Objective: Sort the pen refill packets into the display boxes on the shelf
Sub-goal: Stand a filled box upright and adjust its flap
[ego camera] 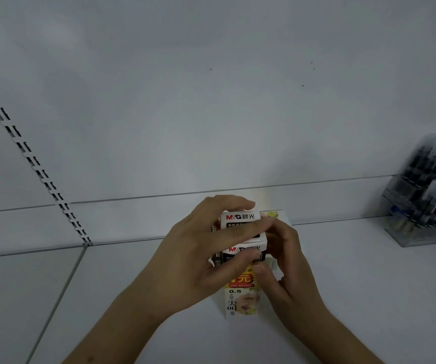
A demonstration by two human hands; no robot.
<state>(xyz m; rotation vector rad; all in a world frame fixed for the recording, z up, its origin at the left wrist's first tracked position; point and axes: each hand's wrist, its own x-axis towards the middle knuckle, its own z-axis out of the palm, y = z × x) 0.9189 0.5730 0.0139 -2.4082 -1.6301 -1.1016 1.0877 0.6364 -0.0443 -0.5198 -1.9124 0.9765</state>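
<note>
gripping a small stack of white-and-black refill packets (pixel 242 237), the left hand (pixel 198 256) had its fingers curled over the top and front of them, thumb side hidden behind. the right hand (pixel 285 261) was bunched against the right side of the same stack, fingers curled and pinching at its lower edge, where the packets met the yellow-and-white display box (pixel 240 300) standing on the white shelf (pixel 356 298). the stack sat at the mouth of that box, partly lowered into it or resting on its rim; which of the two could not be told, since the fingers covered the join. both printed fronts of the packets faced the camera, one above the other.

as for progress, this looked like the middle of one placement rather than the end of the job. the packets were at the box but both hands held them, so they did not seem seated yet. only this one cardboard box showed, so how many others were filled or waiting could not be judged. far to the right, well apart from the hands, a clear plastic rack (pixel 427 206) of dark pens or refills stood against the back panel (pixel 211 101), blurred and untouched. what was left, by my reckoning, was to press the stack down flush and let go.
</note>
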